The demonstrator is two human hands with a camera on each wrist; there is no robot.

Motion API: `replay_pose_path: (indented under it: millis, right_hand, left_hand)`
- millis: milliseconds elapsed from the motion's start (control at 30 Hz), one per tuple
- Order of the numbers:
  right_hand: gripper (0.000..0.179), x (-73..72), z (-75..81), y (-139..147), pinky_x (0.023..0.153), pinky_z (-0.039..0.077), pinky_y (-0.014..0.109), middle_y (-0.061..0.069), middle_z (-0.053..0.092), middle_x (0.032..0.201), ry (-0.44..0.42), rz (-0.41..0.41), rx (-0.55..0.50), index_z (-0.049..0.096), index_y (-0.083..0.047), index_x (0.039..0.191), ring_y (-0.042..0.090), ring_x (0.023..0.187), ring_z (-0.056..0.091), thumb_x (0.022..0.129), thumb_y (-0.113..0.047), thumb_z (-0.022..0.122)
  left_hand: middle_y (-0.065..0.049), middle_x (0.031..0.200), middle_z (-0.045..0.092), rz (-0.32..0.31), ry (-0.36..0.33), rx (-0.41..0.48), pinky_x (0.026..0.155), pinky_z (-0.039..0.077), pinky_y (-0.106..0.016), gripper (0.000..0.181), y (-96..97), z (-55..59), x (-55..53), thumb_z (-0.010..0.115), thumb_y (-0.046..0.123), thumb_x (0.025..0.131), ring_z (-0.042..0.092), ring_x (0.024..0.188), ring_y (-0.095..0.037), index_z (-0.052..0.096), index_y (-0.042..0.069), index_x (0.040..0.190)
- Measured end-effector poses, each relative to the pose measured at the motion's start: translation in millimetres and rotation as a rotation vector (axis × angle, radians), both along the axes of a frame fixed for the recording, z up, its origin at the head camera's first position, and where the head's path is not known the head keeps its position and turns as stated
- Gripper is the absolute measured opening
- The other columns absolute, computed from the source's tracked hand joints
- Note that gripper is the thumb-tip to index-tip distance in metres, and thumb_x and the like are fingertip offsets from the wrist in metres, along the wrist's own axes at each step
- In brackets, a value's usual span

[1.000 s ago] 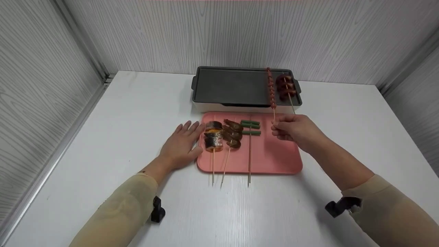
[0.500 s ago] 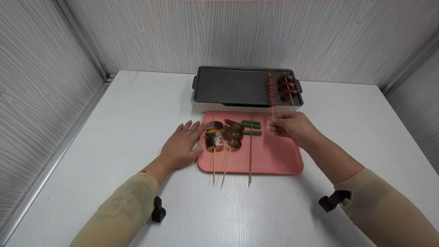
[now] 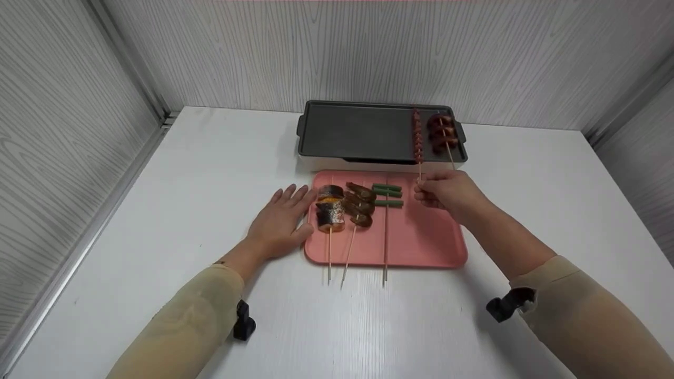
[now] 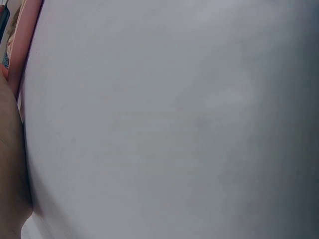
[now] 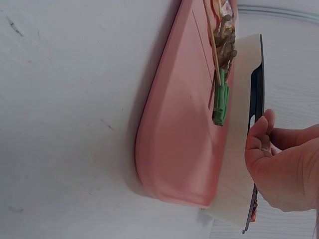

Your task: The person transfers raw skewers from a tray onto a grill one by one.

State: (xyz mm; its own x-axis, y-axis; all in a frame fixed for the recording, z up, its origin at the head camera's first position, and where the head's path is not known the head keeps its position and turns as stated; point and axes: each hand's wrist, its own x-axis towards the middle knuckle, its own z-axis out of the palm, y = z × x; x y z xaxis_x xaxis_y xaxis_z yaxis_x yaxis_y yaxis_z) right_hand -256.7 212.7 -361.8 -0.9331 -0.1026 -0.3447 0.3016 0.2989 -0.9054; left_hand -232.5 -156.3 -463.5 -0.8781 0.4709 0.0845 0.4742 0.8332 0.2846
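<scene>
My right hand (image 3: 447,193) pinches the stick end of a skewer of small red pieces (image 3: 417,137), which lies along the right part of the black griddle (image 3: 358,129). To its right on the griddle is a skewer of dark reddish curled pieces (image 3: 441,132). My left hand (image 3: 276,223) lies flat with spread fingers at the left edge of the pink tray (image 3: 421,242), fingertips and thumb touching the rim. Nearest to it on the tray is a fish-chunk skewer (image 3: 330,215). In the right wrist view the curled fingers (image 5: 259,142) hide the pinched stick.
Beside the fish, the tray bears a skewer of brown curled pieces (image 3: 360,205) and a green vegetable skewer (image 3: 387,196). Their sticks jut past the tray's front edge. The griddle stands directly behind the tray on the white table (image 3: 221,152), before a grey panel wall (image 3: 368,47).
My right hand has shifted slightly left and away from me. The red skewer has come down from tilted above the griddle to lying on it. The left hand stays put.
</scene>
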Motion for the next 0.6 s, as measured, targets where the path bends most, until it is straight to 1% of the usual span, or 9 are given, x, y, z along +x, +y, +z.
replay_pose_path:
  millis: [200,467,600]
  right_hand:
    - [0.036,-0.4,0.0,0.1,0.089,0.06,0.027,0.007,0.069,0.107,-0.007,-0.001,0.012,0.056,0.011,0.137,0.008,0.09,0.07,0.111,-0.014,0.055]
    - [0.036,1.5,1.2,-0.8,0.089,0.06,0.027,0.009,0.068,0.109,-0.002,0.001,0.004,0.056,0.011,0.137,0.01,0.092,0.07,0.111,-0.014,0.054]
    - [0.037,2.3,1.5,-1.6,0.091,0.06,0.029,0.01,0.067,0.11,0.0,0.0,-0.003,0.056,0.011,0.138,0.01,0.092,0.069,0.111,-0.015,0.053]
  left_hand:
    - [-0.012,0.174,0.024,0.002,-0.005,0.005,0.132,0.007,-0.047,0.079,0.1,0.0,-0.2,0.042,0.044,0.101,0.014,0.162,-0.035,0.022,0.013,0.171]
    - [-0.011,0.175,0.022,0.006,-0.007,-0.008,0.132,0.006,-0.046,0.079,0.0,-0.8,-0.9,0.041,0.045,0.101,0.013,0.163,-0.034,0.021,0.014,0.171]
    - [-0.012,0.175,0.023,0.003,-0.005,-0.006,0.132,0.006,-0.048,0.08,0.1,-1.5,-1.2,0.041,0.045,0.101,0.013,0.162,-0.035,0.022,0.013,0.171]
